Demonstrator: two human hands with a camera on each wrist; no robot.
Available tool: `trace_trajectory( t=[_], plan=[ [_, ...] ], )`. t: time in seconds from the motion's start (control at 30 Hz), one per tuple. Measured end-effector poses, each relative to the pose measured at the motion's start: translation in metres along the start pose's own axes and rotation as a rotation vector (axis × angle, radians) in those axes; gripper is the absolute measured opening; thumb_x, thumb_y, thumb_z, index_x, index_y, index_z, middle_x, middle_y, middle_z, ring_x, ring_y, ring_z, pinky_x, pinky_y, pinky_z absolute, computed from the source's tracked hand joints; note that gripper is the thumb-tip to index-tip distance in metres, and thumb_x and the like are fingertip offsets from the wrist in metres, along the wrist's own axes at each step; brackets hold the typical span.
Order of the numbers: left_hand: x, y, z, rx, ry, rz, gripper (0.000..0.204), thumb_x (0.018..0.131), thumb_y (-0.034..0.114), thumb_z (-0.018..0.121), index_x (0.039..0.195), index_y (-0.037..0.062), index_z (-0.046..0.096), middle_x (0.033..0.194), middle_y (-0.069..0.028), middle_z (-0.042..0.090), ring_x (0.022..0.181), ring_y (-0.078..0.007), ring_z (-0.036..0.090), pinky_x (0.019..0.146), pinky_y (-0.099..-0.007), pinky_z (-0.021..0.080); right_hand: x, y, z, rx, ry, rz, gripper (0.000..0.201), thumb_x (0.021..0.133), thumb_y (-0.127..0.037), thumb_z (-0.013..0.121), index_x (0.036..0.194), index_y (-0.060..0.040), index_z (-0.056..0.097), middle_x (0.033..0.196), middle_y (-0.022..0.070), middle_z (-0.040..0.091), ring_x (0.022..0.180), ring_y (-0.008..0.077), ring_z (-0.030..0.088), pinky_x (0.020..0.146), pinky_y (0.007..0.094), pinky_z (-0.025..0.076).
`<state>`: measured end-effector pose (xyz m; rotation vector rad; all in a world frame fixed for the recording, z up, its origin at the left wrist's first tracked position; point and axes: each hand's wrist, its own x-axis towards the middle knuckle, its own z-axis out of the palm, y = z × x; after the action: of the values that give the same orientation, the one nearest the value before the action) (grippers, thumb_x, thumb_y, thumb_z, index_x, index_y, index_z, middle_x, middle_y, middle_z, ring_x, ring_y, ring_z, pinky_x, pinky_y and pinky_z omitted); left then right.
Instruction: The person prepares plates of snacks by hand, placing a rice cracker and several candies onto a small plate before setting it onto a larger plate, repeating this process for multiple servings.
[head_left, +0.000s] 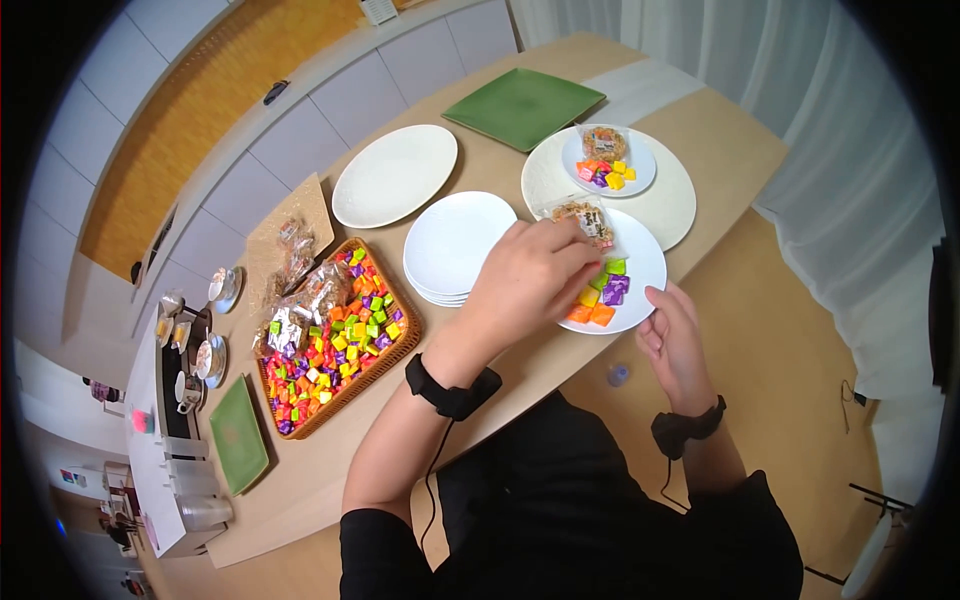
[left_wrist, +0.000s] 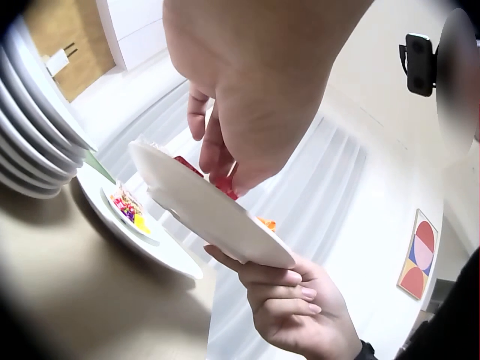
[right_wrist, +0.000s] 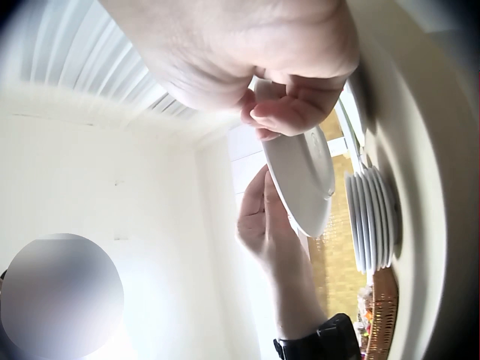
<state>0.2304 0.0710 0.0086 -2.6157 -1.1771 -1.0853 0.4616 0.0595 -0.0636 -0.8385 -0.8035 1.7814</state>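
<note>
My right hand (head_left: 678, 345) grips the rim of a small white plate (head_left: 648, 250), thumb on top, fingers beneath. On this plate lie a clear-wrapped snack (head_left: 597, 221) and green, yellow, purple (head_left: 614, 291) and orange (head_left: 602, 315) wrapped candies. Over the plate, my left hand (head_left: 535, 270) hides part of it. The left wrist view shows that hand (left_wrist: 251, 112) pinching a red candy (left_wrist: 226, 186) at the plate's surface. The plate (left_wrist: 217, 217) is tilted there above my right hand (left_wrist: 304, 307). In the right wrist view the plate (right_wrist: 300, 180) appears from its underside.
A basket (head_left: 400, 345) of candies and wrapped snacks stands left of stacked white plates (head_left: 455, 240). Beyond are an oval plate (head_left: 395, 175) and a green tray (head_left: 525, 105). A large plate (head_left: 675, 205) bears a filled small plate (head_left: 645, 170). Another green tray (head_left: 238, 435) is at left.
</note>
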Motion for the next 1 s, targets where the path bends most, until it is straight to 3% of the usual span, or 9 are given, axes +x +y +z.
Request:
trace_trajectory(
  t=[0.1,0.2,0.33,0.4,0.5,0.63,0.7,0.9,1.0],
  plan=[
    [0.0,-0.004,0.005,-0.067,-0.014,-0.024,0.017,0.086,0.01,0.076,0.102,0.0061,0.074,0.101,-0.0106,0.07,0.09,-0.0295,0.067,0.075,-0.041,0.054,0.006,0.0,-0.003,0.024,0.057,-0.04,0.018,0.103,-0.02,0.056,0.112,-0.0051,0.057,0.07,0.0009,0.055,0.047,0.0042,0.038,0.04,0.021,0.028],
    [0.003,-0.007,0.004,-0.22,0.024,-0.252,0.021,0.091,0.015,0.073,0.108,0.0039,0.072,0.104,-0.013,0.069,0.095,-0.0293,0.068,0.08,-0.0387,0.054,0.017,-0.003,-0.022,0.033,0.113,-0.1,0.015,0.102,-0.02,0.057,0.107,-0.0051,0.057,0.07,0.0009,0.054,0.047,0.0045,0.039,0.04,0.021,0.028],
    [0.009,-0.015,0.008,-0.078,-0.065,-0.312,0.026,0.092,0.021,0.073,0.111,0.0031,0.071,0.107,-0.0139,0.07,0.095,-0.0288,0.068,0.083,-0.0383,0.055,0.034,-0.023,-0.048,-0.023,0.196,-0.204,0.014,0.103,-0.019,0.058,0.103,-0.0051,0.058,0.07,0.0007,0.055,0.048,0.0041,0.041,0.04,0.0207,0.029],
    [0.01,-0.02,0.02,-0.218,-0.196,-0.456,0.031,0.093,0.023,0.071,0.115,0.0017,0.07,0.111,-0.0156,0.07,0.094,-0.0289,0.069,0.083,-0.0381,0.055,0.044,-0.032,-0.065,-0.081,0.213,-0.242,0.014,0.103,-0.019,0.058,0.104,-0.0051,0.058,0.07,0.0004,0.055,0.049,0.0037,0.041,0.04,0.0204,0.029],
    [0.016,-0.024,0.05,-0.441,-0.162,-0.603,0.034,0.095,0.025,0.068,0.119,0.0016,0.068,0.115,-0.0164,0.069,0.095,-0.0298,0.069,0.085,-0.0388,0.055,0.057,-0.041,-0.085,-0.174,0.252,-0.294,0.014,0.104,-0.017,0.056,0.109,-0.0048,0.06,0.07,-0.0006,0.055,0.049,0.0025,0.042,0.041,0.0193,0.03],
    [0.02,-0.033,0.097,-0.152,-0.182,-0.393,0.034,0.094,0.018,0.06,0.121,-0.0015,0.068,0.123,-0.02,0.067,0.111,-0.0379,0.064,0.096,-0.0467,0.052,0.071,-0.047,-0.1,-0.171,0.289,-0.31,0.014,0.104,-0.017,0.056,0.111,-0.0044,0.06,0.072,0.0,0.056,0.051,0.0032,0.044,0.042,0.0193,0.032],
    [0.029,-0.03,0.101,-0.155,-0.205,-0.396,0.034,0.092,0.012,0.056,0.121,-0.0025,0.068,0.127,-0.0215,0.065,0.116,-0.0406,0.06,0.1,-0.0495,0.05,0.075,-0.049,-0.103,-0.167,0.314,-0.303,0.014,0.104,-0.016,0.056,0.111,-0.0043,0.06,0.073,0.0002,0.056,0.052,0.0034,0.045,0.042,0.0193,0.032],
    [0.065,-0.064,0.108,-0.095,-0.222,-0.49,0.038,0.089,0.011,0.055,0.124,-0.0031,0.064,0.122,-0.0232,0.068,0.107,-0.0429,0.066,0.096,-0.0498,0.052,0.089,-0.048,-0.115,-0.162,0.27,-0.262,0.015,0.104,-0.014,0.055,0.115,-0.0039,0.057,0.074,0.0007,0.057,0.054,0.004,0.046,0.042,0.02,0.033],
    [0.086,-0.104,0.105,-0.062,-0.184,-0.684,0.039,0.087,0.012,0.061,0.118,-0.0114,0.056,0.111,-0.0315,0.069,0.103,-0.0445,0.069,0.089,-0.0511,0.055,0.095,-0.045,-0.118,-0.166,0.263,-0.262,0.015,0.104,-0.014,0.055,0.115,-0.004,0.057,0.073,0.001,0.057,0.053,0.0042,0.046,0.042,0.0204,0.033]
  ],
)
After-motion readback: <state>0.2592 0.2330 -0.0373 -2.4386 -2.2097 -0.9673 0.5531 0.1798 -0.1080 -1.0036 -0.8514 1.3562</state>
